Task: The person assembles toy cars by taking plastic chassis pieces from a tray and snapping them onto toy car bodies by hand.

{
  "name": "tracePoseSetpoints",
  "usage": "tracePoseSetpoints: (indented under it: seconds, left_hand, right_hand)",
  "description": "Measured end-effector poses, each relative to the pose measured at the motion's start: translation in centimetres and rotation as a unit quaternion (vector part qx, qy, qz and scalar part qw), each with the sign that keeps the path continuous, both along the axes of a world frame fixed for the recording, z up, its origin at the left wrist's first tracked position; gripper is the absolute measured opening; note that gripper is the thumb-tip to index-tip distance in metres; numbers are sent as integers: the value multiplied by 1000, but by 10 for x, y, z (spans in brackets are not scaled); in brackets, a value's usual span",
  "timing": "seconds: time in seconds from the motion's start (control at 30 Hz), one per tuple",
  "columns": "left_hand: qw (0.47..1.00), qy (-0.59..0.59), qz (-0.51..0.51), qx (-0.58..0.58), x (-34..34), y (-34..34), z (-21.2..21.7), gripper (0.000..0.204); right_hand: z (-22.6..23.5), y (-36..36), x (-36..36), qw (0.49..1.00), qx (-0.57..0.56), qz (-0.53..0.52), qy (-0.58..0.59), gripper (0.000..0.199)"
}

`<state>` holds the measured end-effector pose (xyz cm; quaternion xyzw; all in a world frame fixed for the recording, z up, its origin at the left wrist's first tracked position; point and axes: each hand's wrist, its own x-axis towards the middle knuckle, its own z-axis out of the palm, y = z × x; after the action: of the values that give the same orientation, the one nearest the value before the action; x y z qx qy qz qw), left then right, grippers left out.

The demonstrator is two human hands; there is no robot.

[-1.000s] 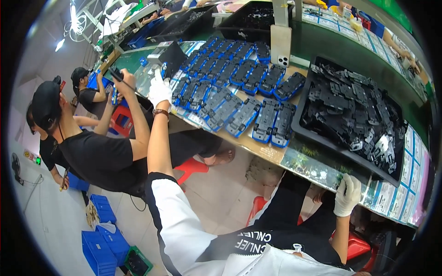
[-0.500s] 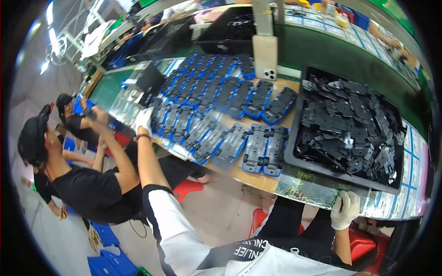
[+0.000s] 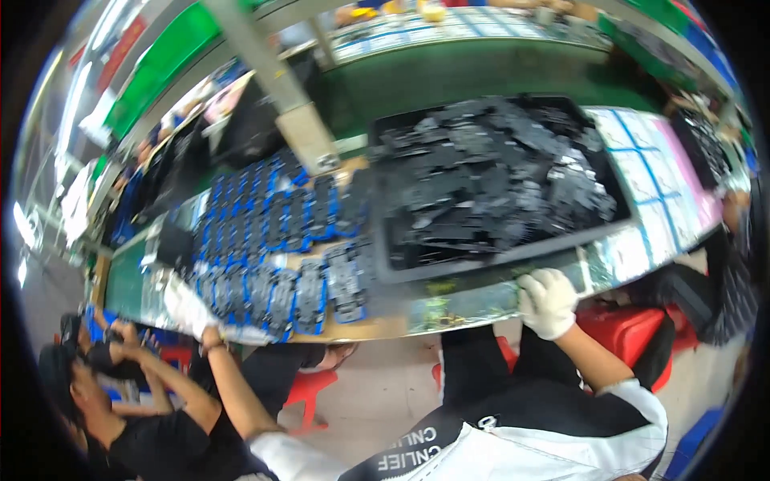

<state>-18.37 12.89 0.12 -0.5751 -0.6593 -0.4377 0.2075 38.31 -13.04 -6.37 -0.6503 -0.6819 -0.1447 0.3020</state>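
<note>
My left hand [image 3: 188, 306], in a white glove, lies at the left end of rows of black moulded parts with blue edges [image 3: 277, 220]. Its fingers look stretched out and blurred, with nothing visible in them. Also gloved in white, my right hand [image 3: 549, 303] rests on the table's front edge, fingers curled; anything inside them is hidden. Just beyond it stands a large black bin [image 3: 513, 258], heaped with loose flat black plastic pieces [image 3: 481, 176].
A dark box [image 3: 172, 244] stands left of the rows. Behind them rises a pale post [image 3: 305, 136]. Two people in black [image 3: 160, 433] sit at the left. A red stool [image 3: 626, 325] stands beneath the table at the right.
The view has swung to the right, bringing the bin toward the middle and shifting the part rows left. Both hands keep about the same places along the table.
</note>
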Motion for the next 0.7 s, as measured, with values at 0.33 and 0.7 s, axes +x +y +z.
tracePoseSetpoints:
  seconds: [0.33,0.7]
  left_hand:
    - [801,275,-529,53,276,-206,-57,36]
    - [833,202,-514,28,392,-209,-82,26]
  right_hand:
    - [3,-8,5,998,-47,21,27,19]
    - [40,-87,119,957,144,132,215,7]
